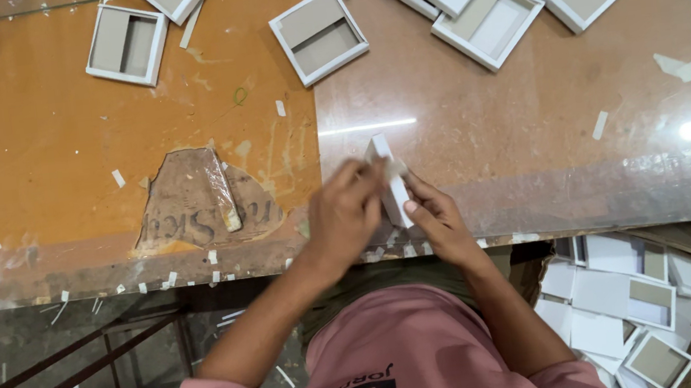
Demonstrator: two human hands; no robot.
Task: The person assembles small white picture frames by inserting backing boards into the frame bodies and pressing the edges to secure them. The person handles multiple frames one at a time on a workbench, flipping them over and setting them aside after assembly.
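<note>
Both hands, left hand [346,213] and right hand [438,220], pinch closed on a small white cardboard box [389,179] at centre frame, seemingly light, stiff, crushable, best gripped by its edges.

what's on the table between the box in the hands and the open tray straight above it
Between the small white box and the open tray, the head view shows only bare tabletop with a light glare streak.

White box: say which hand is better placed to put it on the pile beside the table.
Probably the right hand: it grips the box at its lower edge and is on the same side as the pile; the left hand would have to cross over.
</note>
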